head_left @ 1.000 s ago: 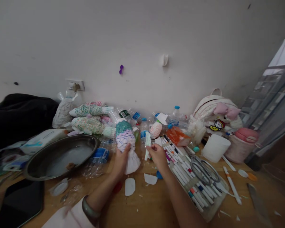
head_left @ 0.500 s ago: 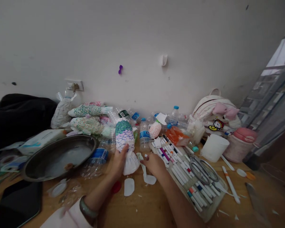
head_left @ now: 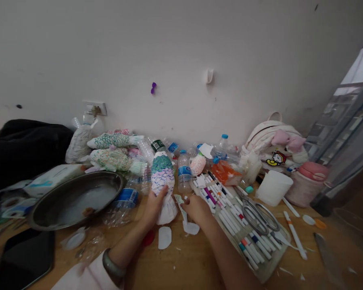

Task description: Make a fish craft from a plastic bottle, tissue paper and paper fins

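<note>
Upright in my left hand [head_left: 155,206] is a paper-covered fish [head_left: 162,172], with green and purple scales and a plain white tail end. The fingers wrap round its lower part. To its right, my right hand [head_left: 197,208] is closed low over the table. A small white end shows by its fingertips, but I cannot make out what it belongs to. Beside those fingertips lie a patterned paper strip [head_left: 180,201] and a white paper scrap [head_left: 191,228]. Another white paper piece [head_left: 165,237] lies below the fish's tail.
A marker tray [head_left: 238,225] with scissors [head_left: 255,216] on it lies right. Left stand a metal basin [head_left: 36,219] and a phone [head_left: 24,257]. Behind are several paper fish [head_left: 111,159], a water bottle [head_left: 184,171], a white cup [head_left: 274,188] and a backpack [head_left: 260,137].
The fish has shifted slightly right and tilts a little more to the left at its top. My right hand has stayed nearly in place.
</note>
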`<state>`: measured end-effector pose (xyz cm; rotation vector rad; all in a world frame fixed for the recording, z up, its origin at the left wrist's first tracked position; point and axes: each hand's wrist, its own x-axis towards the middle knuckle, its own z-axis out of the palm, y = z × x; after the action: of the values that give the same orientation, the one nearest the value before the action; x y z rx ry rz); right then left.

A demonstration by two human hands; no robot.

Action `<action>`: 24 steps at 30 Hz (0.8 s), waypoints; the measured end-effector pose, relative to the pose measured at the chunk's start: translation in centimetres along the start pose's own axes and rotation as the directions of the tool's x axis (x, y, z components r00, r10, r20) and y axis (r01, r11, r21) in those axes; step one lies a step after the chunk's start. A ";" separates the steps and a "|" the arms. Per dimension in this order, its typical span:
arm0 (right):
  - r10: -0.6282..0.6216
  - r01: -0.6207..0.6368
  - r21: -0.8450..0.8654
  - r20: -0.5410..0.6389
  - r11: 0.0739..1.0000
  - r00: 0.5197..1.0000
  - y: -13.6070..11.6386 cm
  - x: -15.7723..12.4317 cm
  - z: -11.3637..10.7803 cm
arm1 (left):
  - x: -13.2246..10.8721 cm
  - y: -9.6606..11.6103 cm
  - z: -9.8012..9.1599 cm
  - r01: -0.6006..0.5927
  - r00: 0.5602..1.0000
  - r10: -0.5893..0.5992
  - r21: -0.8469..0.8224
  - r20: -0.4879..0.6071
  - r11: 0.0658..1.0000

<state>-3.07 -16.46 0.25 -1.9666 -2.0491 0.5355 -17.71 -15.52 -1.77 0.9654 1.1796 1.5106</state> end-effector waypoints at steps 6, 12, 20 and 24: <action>-0.001 0.002 -0.011 0.004 1.000 1.000 0.1 0.1 0.1 | -0.1 0.1 0.2 0.035 0.999 -0.036 0.064 0.016 0.997; -0.024 0.024 -0.014 -0.005 1.000 1.000 0.1 0.1 -0.1 | -0.1 1.5 0.4 0.052 0.998 -0.055 -0.057 -0.036 0.997; -0.022 0.023 0.010 -0.028 1.000 0.999 -0.1 0.1 0.0 | -0.2 5.4 -1.5 0.300 0.941 -0.187 -0.443 0.282 0.845; -0.016 0.016 0.005 -0.002 1.000 1.000 -0.1 0.3 0.1 | -0.7 5.5 -2.1 0.297 0.915 -0.079 -0.529 0.395 0.795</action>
<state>-3.26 -16.21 0.16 -1.9455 -2.0590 0.5348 -20.70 -17.07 3.11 0.6314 0.4778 1.3358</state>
